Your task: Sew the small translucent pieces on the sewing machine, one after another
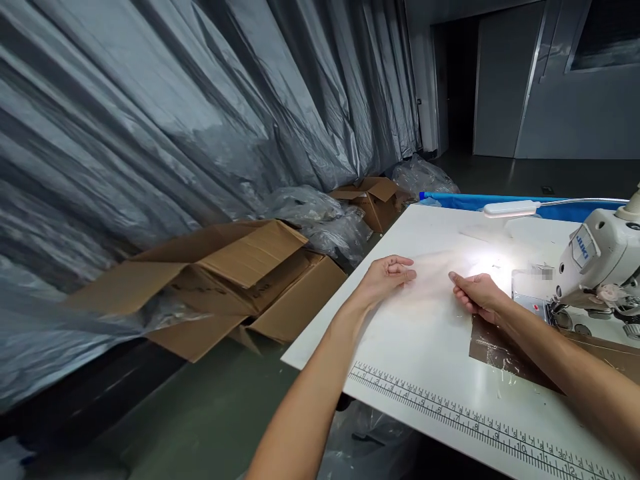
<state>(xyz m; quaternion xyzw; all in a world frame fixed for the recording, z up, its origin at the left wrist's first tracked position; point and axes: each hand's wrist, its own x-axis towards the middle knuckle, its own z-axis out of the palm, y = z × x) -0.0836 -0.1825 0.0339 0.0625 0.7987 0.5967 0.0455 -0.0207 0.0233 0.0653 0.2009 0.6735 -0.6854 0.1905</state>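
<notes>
Film (pixel 433 283) between left hand (pixel 387 275), right hand (pixel 479 295)

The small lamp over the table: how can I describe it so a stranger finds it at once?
Find the white table, then the white sewing machine at its far right. Left of the machine's top, a slim white lamp bar hangs over the table on a thin metal stalk. Unlike its neighbours, it throws a bright patch of light beside the right hand.

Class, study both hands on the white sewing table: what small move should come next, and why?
Probably slide the thin clear sheet rightward toward the sewing machine: the left hand and right hand rest at its edges, and it seems to lie left of the machine.
</notes>
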